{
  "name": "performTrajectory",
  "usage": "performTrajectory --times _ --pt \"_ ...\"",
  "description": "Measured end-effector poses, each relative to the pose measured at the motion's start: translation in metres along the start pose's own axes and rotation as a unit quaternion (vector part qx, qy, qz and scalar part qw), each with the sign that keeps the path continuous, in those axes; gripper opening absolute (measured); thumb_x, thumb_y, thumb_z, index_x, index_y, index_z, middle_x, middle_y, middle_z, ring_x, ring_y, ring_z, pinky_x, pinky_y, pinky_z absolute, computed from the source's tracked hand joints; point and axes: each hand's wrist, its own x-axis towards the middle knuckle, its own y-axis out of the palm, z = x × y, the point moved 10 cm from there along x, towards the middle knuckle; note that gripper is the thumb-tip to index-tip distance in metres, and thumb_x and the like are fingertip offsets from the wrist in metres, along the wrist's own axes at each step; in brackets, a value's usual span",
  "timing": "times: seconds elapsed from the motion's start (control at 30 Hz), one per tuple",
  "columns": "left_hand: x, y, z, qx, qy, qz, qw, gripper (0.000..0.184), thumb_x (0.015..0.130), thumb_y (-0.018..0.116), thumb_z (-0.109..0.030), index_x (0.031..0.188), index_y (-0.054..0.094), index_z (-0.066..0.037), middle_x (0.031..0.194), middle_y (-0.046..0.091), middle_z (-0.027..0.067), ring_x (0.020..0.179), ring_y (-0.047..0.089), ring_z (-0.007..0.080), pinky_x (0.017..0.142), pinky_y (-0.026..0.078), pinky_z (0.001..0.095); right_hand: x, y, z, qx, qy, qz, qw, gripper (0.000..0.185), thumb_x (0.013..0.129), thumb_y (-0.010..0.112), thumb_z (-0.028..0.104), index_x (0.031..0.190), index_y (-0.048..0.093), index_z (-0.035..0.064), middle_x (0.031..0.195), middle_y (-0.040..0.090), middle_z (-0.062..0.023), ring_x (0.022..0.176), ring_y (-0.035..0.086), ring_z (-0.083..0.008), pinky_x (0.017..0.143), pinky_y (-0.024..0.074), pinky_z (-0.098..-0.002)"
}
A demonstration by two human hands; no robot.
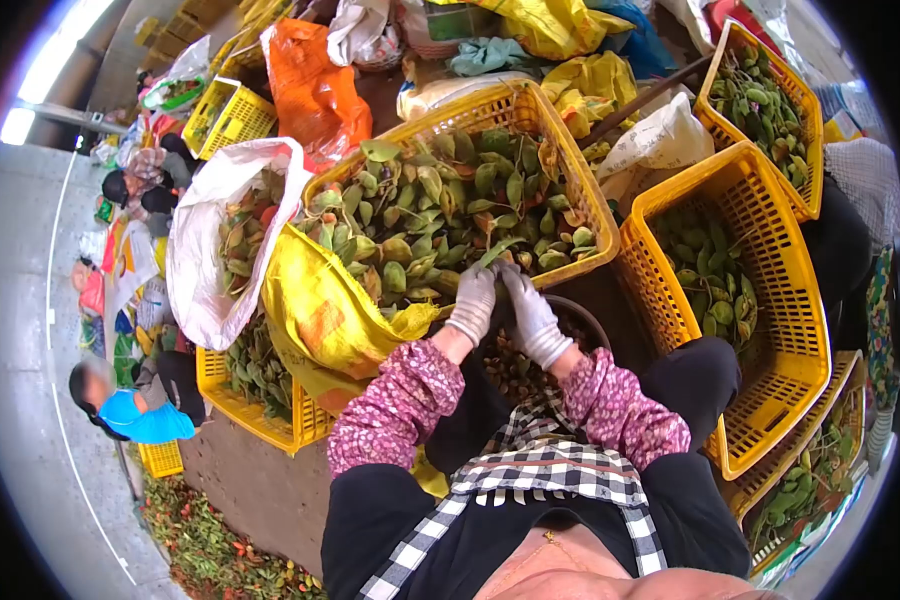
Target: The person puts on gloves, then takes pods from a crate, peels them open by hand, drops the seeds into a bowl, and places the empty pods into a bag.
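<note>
My left hand [473, 300] and my right hand [532, 315], both in whitish gloves, meet at the near edge of a big yellow crate [580, 165]. Their fingertips pinch a slim green pod [498, 250] between them. Green pods [425, 190], some tinged brown or red, fill that crate. Directly below my hands is a dark round tub [598, 325] with small brown nuts [510, 368] in it, partly hidden by my forearms and apron.
A yellow sack [320, 300] and a white sack [195, 255] of pods lean at the left. Yellow crates [795, 370] with pods stand at the right. An orange bag [315, 95] lies beyond. Other people, one in a blue top [155, 410], sit at far left near a pod heap [210, 540].
</note>
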Motion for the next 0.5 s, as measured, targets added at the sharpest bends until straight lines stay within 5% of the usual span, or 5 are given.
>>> performTrajectory --times 0.03,0.1,0.13,0.33,0.5 --pt "0.019 -0.007 0.002 0.182 0.014 0.019 0.983 0.028 0.093 0.041 -0.013 0.104 0.066 -0.005 0.081 0.066 0.0055 0.068 0.058 0.0181 0.064 0.047 0.0304 -0.009 -0.003 0.006 -0.004 0.012 0.017 1.0 0.065 0.07 0.062 -0.003 0.131 0.039 0.0034 0.127 0.044 -0.0239 0.104 0.054 -0.0409 0.085 0.0476 -0.0424" --pt "0.053 -0.031 -0.028 -0.049 0.039 0.046 0.997 0.025 0.091 0.042 -0.01 0.106 0.061 -0.002 0.077 0.064 0.0159 0.069 0.062 0.0254 0.067 0.049 0.0375 -0.031 -0.01 0.018 0.02 0.002 0.014 1.0 0.045 0.077 0.061 0.003 0.121 0.048 0.0019 0.117 0.051 -0.024 0.098 0.056 -0.0424 0.081 0.0484 -0.044" --pt "0.068 -0.07 -0.069 0.246 0.181 -0.119 0.945 0.02 0.09 0.046 -0.012 0.1 0.059 0.0 0.077 0.062 0.0221 0.07 0.062 0.0345 0.066 0.05 0.0411 -0.041 -0.01 0.011 0.034 -0.012 0.012 0.999 0.038 0.08 0.06 0.007 0.117 0.051 0.0024 0.113 0.054 -0.0229 0.095 0.057 -0.0424 0.078 0.0489 -0.0446" --pt "0.156 -0.082 0.0 0.606 -0.022 0.03 0.794 0.075 0.07 0.072 -0.049 0.123 0.05 0.0 0.123 0.054 0.022 0.116 0.053 0.0353 0.097 0.044 0.0419 -0.043 -0.023 -0.009 0.078 0.031 -0.018 0.996 0.017 0.083 0.06 0.008 0.099 0.061 0.0023 0.096 0.06 -0.0198 0.087 0.059 -0.0396 0.075 0.0493 -0.0423" --pt "0.163 -0.085 0.008 0.623 -0.114 0.031 0.774 0.074 0.063 0.081 -0.039 0.123 0.054 -0.004 0.123 0.057 0.0173 0.112 0.058 0.0309 0.093 0.048 0.0404 -0.036 -0.029 -0.006 0.1 0.032 -0.041 0.994 0.014 0.084 0.059 0.009 0.096 0.063 0.0021 0.093 0.062 -0.0195 0.087 0.06 -0.0391 0.075 0.05 -0.0419"
